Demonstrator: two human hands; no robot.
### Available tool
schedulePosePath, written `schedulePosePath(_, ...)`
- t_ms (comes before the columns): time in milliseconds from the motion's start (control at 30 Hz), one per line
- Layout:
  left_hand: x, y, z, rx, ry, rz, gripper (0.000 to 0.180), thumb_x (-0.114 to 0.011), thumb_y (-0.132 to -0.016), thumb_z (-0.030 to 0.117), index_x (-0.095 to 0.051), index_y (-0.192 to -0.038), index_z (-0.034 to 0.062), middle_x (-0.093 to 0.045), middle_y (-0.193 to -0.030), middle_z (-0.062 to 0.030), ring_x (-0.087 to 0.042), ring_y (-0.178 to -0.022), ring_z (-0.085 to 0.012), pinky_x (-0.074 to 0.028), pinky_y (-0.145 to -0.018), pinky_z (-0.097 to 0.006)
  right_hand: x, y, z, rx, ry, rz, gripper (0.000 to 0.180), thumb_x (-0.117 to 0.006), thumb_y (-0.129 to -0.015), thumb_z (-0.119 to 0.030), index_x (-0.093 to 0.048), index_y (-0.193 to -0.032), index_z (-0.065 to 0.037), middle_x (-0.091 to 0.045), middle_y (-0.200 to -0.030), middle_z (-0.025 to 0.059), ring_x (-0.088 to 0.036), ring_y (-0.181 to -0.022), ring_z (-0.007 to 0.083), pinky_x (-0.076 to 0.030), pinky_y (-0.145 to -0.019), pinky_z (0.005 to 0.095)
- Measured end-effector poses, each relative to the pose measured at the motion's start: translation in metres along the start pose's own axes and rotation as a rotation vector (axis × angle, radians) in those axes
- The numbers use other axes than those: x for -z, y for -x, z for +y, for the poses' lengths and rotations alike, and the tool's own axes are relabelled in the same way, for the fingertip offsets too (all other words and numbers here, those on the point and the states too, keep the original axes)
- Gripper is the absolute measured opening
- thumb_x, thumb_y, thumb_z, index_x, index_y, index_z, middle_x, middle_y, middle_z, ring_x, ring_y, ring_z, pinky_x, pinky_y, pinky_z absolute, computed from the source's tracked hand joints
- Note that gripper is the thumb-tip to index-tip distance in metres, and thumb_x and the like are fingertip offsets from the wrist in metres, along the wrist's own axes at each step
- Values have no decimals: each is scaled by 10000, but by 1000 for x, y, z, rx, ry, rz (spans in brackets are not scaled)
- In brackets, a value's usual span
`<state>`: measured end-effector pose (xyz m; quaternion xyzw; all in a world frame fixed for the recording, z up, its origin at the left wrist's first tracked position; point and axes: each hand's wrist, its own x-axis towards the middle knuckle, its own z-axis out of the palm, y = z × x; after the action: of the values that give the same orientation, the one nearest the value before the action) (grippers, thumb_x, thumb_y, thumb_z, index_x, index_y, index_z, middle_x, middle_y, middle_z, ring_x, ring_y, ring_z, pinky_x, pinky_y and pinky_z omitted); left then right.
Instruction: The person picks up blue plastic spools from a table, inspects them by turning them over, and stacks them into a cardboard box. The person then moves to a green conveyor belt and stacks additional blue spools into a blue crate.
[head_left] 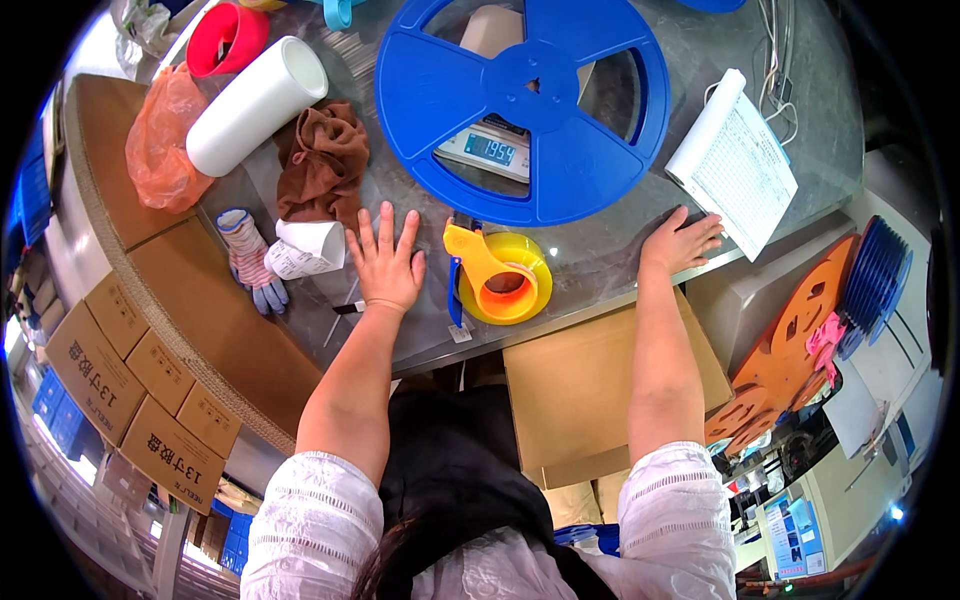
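Note:
My left hand (387, 262) lies flat on the grey table (610, 240) with its fingers spread, holding nothing. To its left are a curled white paper label roll (305, 250) and a brown cloth (325, 160); a yellow tape dispenser (508, 280) stands to its right. My right hand (682, 243) rests at the table's front edge, fingers extended, close to the lower corner of a clipped pad of printed sheets (738, 165). Between and beyond both hands, a large blue plastic reel (535, 90) sits over a digital scale (488, 150), whose lit display shows through a gap.
A white cylinder (258, 105), a red ring (228, 40), an orange plastic bag (165, 140) and a striped glove (250, 260) lie at the left. An open cardboard box (610, 385) is below the front edge. Orange reels (775, 350) lean at the right; stacked cartons (125, 385) stand lower left.

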<state>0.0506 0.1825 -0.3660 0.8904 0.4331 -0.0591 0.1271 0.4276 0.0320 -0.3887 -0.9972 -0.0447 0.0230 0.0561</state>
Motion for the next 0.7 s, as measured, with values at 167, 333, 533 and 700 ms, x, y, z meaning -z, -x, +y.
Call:
schedulePosePath(167, 0, 0, 1, 20, -31, -37, 663, -623, -797, 337, -373, -1411, 328, -199, -1538, -65, -141, -1401, -396, -117, -1110, -598, 6, 2, -3, 11, -18, 5, 694, -366, -970, -438, -100, -1501, -78, -84, -1560, 167, -42, -1439, 360, -32, -1124, 574)
schedulePosePath(333, -2, -2, 0, 7, -8, -9, 658, -625, -800, 341, -377, -1409, 329, -206, -1536, -63, -148, -1402, -390, -114, -1110, -596, 9, 3, 7, 54, -242, 38, 684, -360, -976, -440, -114, -1497, -72, -79, -1562, 161, -21, -1443, 347, -19, -1123, 572)
schedulePosePath(533, 0, 0, -1, 14, -6, -6, 661, -623, -801, 345, -371, -1413, 329, -212, -1535, -61, -144, -1406, -384, -109, -1113, -591, 28, 97, -41, 214, -701, -187, 664, -316, -999, -449, -145, -1482, -27, -90, -1558, 168, -23, -1446, 317, -40, -1148, 484)
schedulePosePath(700, 0, -1, -1, 18, -2, -8, 662, -619, -803, 345, -367, -1415, 333, -208, -1537, -59, -141, -1408, -380, -105, -1115, -589, 47, 134, -101, 54, -1067, -349, 706, -342, -992, -471, -133, -1478, -3, -116, -1550, 171, -92, -1439, 296, -104, -1156, 393)
